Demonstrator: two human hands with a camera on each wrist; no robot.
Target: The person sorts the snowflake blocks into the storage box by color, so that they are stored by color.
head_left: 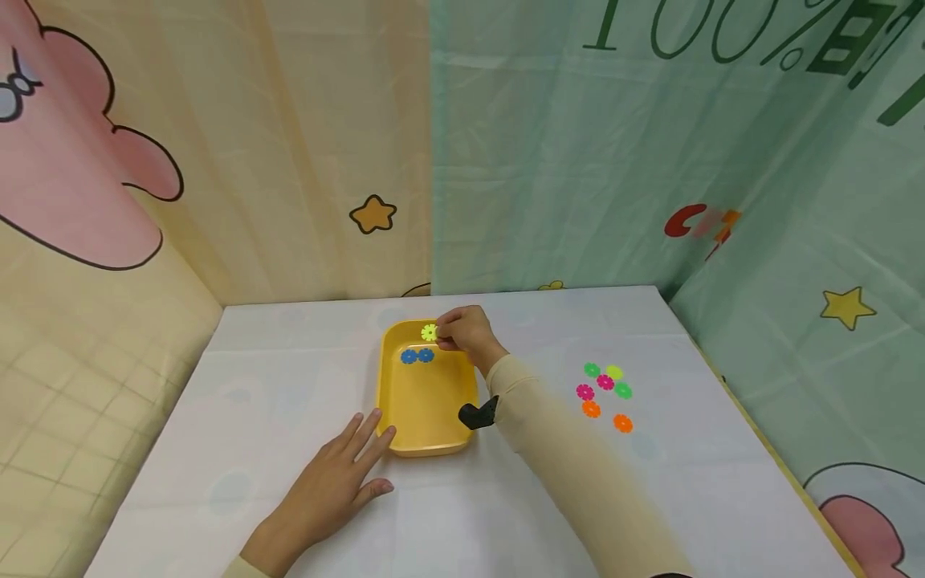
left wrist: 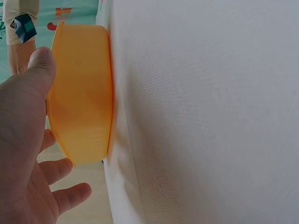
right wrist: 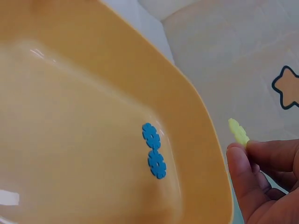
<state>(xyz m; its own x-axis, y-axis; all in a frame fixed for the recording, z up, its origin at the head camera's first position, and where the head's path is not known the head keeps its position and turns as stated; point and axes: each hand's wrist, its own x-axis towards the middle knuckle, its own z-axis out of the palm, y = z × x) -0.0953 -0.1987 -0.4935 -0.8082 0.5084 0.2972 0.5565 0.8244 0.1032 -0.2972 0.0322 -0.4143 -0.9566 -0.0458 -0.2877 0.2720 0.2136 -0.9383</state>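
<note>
My right hand (head_left: 468,331) pinches a yellow snowflake disc (head_left: 429,332) between thumb and fingertips, over the far end of a yellow tray (head_left: 426,409). In the right wrist view the yellow disc (right wrist: 238,132) stands up from the fingertips beside the tray's rim. Two blue snowflake discs (head_left: 417,356) lie edge to edge on the tray's floor near its far end. My left hand (head_left: 328,482) has its fingers spread, with fingertips right at the tray's near left rim. In the left wrist view those fingers (left wrist: 70,196) are straight beside the tray's outer wall (left wrist: 81,93).
To the right of the tray, several loose snowflake discs (head_left: 605,382) in green, pink, orange and yellow lie on the white tabletop (head_left: 535,514). Patterned curtains (head_left: 325,144) stand behind and at both sides of the table. A dark wrist device (head_left: 478,414) is on the right sleeve.
</note>
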